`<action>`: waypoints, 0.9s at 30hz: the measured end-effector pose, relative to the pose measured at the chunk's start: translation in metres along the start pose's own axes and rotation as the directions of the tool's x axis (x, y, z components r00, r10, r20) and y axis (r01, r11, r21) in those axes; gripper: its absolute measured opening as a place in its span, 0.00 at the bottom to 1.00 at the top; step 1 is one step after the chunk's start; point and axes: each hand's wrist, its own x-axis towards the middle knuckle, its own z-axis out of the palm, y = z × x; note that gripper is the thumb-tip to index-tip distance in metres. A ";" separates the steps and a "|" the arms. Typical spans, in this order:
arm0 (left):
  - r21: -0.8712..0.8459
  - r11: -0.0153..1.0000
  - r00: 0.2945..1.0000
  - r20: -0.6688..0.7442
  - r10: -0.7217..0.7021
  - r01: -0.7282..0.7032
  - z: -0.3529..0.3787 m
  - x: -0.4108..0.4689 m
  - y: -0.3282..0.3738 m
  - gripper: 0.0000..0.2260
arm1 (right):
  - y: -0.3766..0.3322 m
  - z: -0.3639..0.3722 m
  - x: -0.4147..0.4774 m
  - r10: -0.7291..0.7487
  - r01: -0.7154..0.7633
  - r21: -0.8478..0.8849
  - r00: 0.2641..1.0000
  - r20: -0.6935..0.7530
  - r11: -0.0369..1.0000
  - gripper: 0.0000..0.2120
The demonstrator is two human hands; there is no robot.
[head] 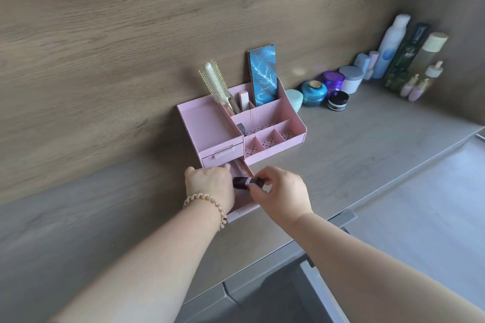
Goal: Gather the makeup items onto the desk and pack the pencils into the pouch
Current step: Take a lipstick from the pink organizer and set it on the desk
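A pink organiser (210,123) stands on the desk (354,144) against the wooden wall. Its lower drawer (242,211) is pulled out toward me. My left hand (210,186), with a beaded band on the wrist, rests inside the drawer's left part. My right hand (282,191) pinches a dark tube-shaped makeup item (246,182) over the drawer; my left fingers touch its other end. A pink pencil-like stick (241,167) lies in the drawer behind my hands. No pouch is in view.
The organiser's back slots hold a hairbrush (214,81), a pink stick (244,99) and a blue palette (263,75). Jars (313,93) and tall bottles (393,47) line the wall to the right. The desk's front edge (341,215) runs diagonally, with grey drawers below.
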 end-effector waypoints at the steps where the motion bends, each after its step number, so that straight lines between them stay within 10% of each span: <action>1: -0.009 1.000 1.000 0.000 -0.002 0.002 0.000 0.001 0.000 0.07 | 0.000 -0.002 -0.002 0.031 -0.031 0.050 0.999 0.008 0.998 0.05; 6: -0.090 0.995 0.998 -0.038 -0.044 0.040 -0.006 -0.004 0.001 0.06 | -0.005 -0.020 -0.007 0.308 -0.300 0.412 0.950 0.050 0.860 0.04; 11: -0.308 0.946 0.983 -0.116 -0.143 0.101 -0.029 -0.027 -0.007 0.11 | -0.006 -0.040 -0.012 0.565 -0.440 0.832 0.802 0.196 0.337 0.05; 16: -0.633 0.774 0.961 -0.228 -0.154 -0.026 -0.068 -0.035 -0.001 0.05 | -0.002 -0.057 -0.021 0.494 -0.447 0.894 0.768 0.407 -0.042 0.06; 22: -0.951 0.304 0.998 -0.054 0.025 -0.059 -0.096 -0.020 0.061 0.06 | 0.019 -0.098 -0.047 0.330 -0.356 0.934 0.887 0.323 0.042 0.06; 27: -0.970 0.207 0.946 -0.057 0.318 -0.128 -0.098 -0.035 0.140 0.05 | 0.063 -0.145 -0.090 0.503 -0.250 0.904 0.863 0.045 0.347 0.09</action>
